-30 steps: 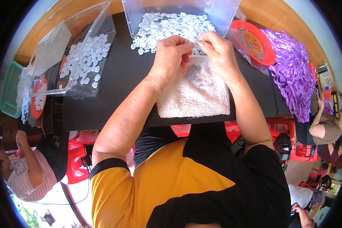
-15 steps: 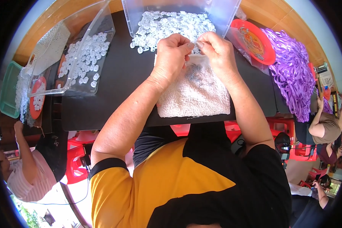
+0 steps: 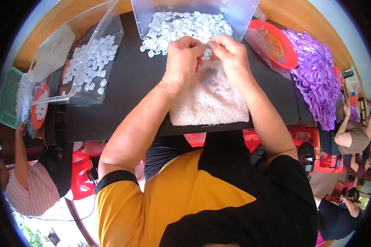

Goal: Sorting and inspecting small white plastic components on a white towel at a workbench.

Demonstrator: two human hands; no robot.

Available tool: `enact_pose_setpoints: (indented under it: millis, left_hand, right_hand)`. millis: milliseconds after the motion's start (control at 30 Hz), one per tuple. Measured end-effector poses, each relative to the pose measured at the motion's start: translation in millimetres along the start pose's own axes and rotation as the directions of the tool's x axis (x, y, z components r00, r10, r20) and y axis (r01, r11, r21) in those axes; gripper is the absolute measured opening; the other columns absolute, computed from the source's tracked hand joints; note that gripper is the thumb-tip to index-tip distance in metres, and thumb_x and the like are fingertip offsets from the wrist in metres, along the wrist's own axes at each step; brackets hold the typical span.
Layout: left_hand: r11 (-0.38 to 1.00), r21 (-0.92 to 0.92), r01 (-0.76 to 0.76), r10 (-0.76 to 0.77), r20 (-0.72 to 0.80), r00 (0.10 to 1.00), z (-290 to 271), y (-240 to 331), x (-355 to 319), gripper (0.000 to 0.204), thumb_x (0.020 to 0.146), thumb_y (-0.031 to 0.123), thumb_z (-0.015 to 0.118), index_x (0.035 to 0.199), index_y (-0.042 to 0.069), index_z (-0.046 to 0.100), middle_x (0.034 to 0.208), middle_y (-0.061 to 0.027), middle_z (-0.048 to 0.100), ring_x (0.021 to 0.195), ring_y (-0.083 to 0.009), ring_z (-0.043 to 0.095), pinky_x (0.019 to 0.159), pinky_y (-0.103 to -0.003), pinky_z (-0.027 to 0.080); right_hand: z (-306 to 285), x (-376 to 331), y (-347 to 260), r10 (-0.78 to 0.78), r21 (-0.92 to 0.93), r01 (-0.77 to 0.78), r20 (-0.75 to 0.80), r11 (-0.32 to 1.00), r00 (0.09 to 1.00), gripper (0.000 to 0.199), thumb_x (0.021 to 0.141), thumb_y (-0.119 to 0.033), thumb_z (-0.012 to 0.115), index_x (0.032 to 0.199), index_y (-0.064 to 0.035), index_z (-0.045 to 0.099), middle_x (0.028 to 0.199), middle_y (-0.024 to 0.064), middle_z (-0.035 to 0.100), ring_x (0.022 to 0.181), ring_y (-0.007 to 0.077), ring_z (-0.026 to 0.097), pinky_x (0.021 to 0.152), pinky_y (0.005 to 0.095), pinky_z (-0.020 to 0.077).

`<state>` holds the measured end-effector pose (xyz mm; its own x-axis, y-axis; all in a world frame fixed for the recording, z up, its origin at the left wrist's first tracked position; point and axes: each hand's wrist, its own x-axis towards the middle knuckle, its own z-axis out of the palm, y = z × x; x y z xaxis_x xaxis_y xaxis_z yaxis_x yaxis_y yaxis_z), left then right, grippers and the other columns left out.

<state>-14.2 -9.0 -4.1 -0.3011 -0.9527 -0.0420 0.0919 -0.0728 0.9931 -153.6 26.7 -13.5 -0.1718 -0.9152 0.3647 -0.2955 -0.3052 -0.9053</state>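
Note:
My left hand point(image 3: 183, 57) and my right hand point(image 3: 231, 55) meet above the far edge of a white towel point(image 3: 210, 105). Both are closed, thumbs and forefingers pinched tip to tip. Whatever sits between the fingertips is too small and too covered to make out. On the towel, just below my hands, lies a patch of small grey metal pieces point(image 3: 212, 78). Right beyond my fingers, many small clear-white plastic pieces point(image 3: 185, 29) spill from a translucent bin point(image 3: 239, 18) tipped toward me.
At left, a clear bin point(image 3: 117, 41) holds more white pieces. Farther left are a red plate point(image 3: 40, 117) and a green basket point(image 3: 12, 94). To the right stand a red bowl point(image 3: 290, 55) and a heap of purple ribbons point(image 3: 317, 82). Other people sit on both sides.
My hands have shifted slightly left and stay pinched together at the fingertips. The co-worker's arm at the left has moved up toward the plate beside them.

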Motion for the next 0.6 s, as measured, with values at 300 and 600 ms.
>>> enact_pose_setpoints:
  millis: [300, 600]
  left_hand:
    - [0.99, -0.116, 0.082, -0.079, 0.03, 0.996, -2.8, -1.0, 1.9, 0.012, 0.086, 0.009, 0.065, 0.085, -0.003, 0.062, 0.065, -0.0053, 0.057, 0.05, -0.0126, 0.05, 0.045, -0.026, 0.04]
    - [0.975, -0.181, 0.126, -0.123, 0.028, 0.992, -8.2, 2.1, 2.8, 0.01, 0.087, 0.007, 0.064, 0.084, -0.003, 0.062, 0.067, -0.005, 0.056, 0.051, -0.0123, 0.051, 0.042, -0.027, 0.04]
  right_hand:
    - [-10.1, 5.1, -2.4, -0.019, -0.029, 0.02, 0.025, 0.999, 1.0, 0.013, 0.091, -0.012, 0.061, 0.097, 0.0002, 0.063, 0.078, 0.0036, 0.064, 0.071, 0.008, 0.056, 0.066, 0.0248, 0.0465]
    - [-14.6, 7.3, 1.6, -0.006, -0.057, 0.009, 0.065, 0.998, 0.998, 0.009, 0.092, -0.008, 0.061, 0.095, -0.0002, 0.062, 0.084, -0.0002, 0.062, 0.078, 0.0067, 0.056, 0.071, 0.0227, 0.0462]
